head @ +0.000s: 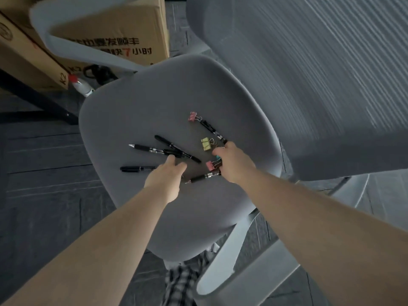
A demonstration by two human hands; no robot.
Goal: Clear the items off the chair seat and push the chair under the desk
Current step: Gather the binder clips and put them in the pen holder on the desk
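The grey chair seat (167, 102) carries several black pens and binder clips. Two pens cross (176, 149) at the middle, another pen (132, 168) lies at the left, one (209, 127) at the back and one (201, 178) between my hands. A pink clip (192, 117) sits at the back and a yellow clip (205, 144) nearer. My left hand (164, 177) is open, its fingertips at the crossed pens. My right hand (234, 164) curls over a teal clip (218, 156), beside a second pink clip (210, 165).
The mesh backrest (320, 85) rises at the right, with armrests at the far left (66, 40) and near right (238, 272). A cardboard box (106, 40), a red-capped bottle (80, 86) and a black desk leg (33, 93) stand beyond the seat on dark carpet.
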